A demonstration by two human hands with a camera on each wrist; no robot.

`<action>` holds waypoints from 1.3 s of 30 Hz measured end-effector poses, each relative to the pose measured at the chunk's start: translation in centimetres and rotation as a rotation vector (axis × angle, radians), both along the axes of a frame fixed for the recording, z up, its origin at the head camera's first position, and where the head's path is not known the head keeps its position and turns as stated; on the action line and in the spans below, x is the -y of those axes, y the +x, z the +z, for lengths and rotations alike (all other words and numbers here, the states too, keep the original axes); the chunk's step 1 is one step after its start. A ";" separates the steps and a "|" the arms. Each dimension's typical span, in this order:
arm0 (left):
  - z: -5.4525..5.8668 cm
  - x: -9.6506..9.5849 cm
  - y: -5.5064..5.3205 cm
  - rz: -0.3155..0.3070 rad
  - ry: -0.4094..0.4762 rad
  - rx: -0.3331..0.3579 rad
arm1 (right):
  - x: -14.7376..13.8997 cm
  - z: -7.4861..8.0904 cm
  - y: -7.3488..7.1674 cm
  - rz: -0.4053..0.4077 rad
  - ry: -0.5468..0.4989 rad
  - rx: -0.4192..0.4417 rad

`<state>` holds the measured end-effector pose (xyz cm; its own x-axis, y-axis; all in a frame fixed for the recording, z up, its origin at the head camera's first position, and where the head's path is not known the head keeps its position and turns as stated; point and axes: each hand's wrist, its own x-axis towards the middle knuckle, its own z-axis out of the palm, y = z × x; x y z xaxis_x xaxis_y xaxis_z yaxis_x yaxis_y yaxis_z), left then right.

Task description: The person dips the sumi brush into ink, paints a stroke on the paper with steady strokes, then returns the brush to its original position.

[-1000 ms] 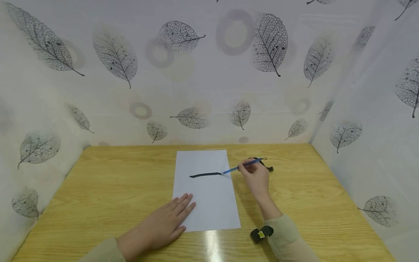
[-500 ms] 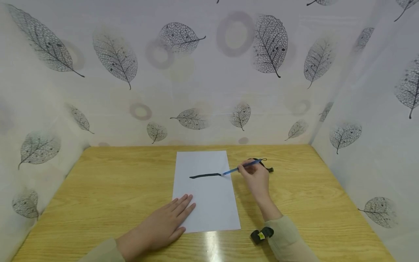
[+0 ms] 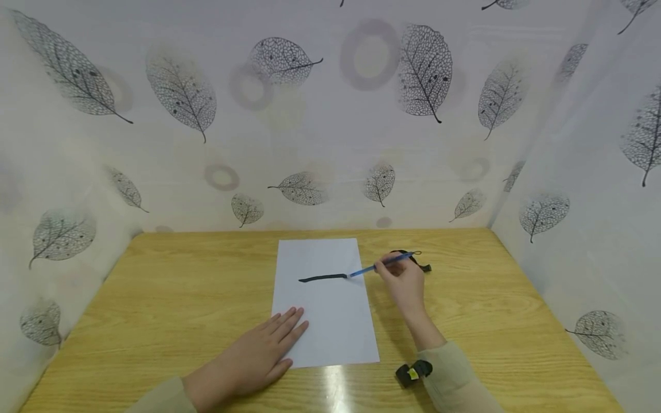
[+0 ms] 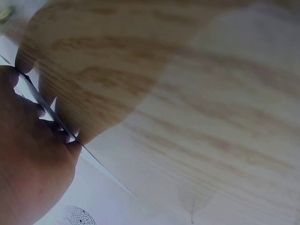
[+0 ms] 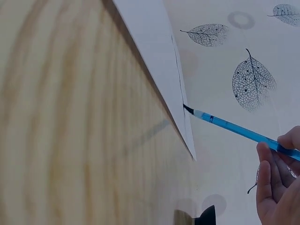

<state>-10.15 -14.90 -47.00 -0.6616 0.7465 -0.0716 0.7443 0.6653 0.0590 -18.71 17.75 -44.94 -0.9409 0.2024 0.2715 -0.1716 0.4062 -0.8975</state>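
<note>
A sheet of white paper (image 3: 330, 321) lies on the wooden table, with one black, nearly level stroke (image 3: 322, 278) across its upper half. My right hand (image 3: 405, 281) pinches a blue brush pen (image 5: 234, 127) between thumb and fingers. Its dark bristle tip meets the paper at the stroke's right end; the shaft slants up to the right and ends in a small loop. My left hand (image 3: 263, 350) rests flat on the paper's lower left edge, fingers straight. In the left wrist view this hand (image 4: 37, 150) shows from the side at the sheet's edge.
Behind the right hand a black strap-like thing (image 3: 426, 267) lies on the table (image 3: 181, 287), partly hidden. A black device with a yellow label (image 3: 413, 373) sits at the right wrist. Leaf-printed sheeting (image 3: 330, 137) encloses the table at the back and both sides.
The brush tip has shifted slightly left, back onto the right end of the stroke, where the end looks a little thicker. My left hand has stayed in place.
</note>
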 end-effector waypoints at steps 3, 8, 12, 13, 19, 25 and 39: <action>0.1 0.0 0.0 0.006 0.002 0.013 | 0.0 0.1 0.1 0.003 -0.035 -0.022; 0.2 -0.1 0.1 0.010 0.002 0.020 | 0.1 0.3 0.1 0.012 -0.078 -0.095; 0.1 -0.1 0.0 0.011 0.001 0.024 | 0.1 0.5 0.2 0.018 -0.121 -0.137; 0.1 -0.1 0.0 0.011 0.001 0.025 | 0.1 0.5 0.2 0.020 -0.130 -0.143; 0.1 -0.1 0.0 0.012 0.002 0.018 | 0.0 0.8 0.1 0.011 -0.137 -0.162; 0.2 -0.1 0.2 0.014 0.005 0.009 | -0.1 1.2 0.0 0.005 -0.138 -0.176; -0.1 0.0 0.0 0.017 -0.001 0.014 | -0.6 2.4 -0.4 0.005 -0.091 -0.233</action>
<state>-10.11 -14.86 -47.05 -0.6729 0.7352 -0.0821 0.7321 0.6777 0.0689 -19.15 18.32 -42.54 -0.8560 0.2312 0.4624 -0.3805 0.3238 -0.8663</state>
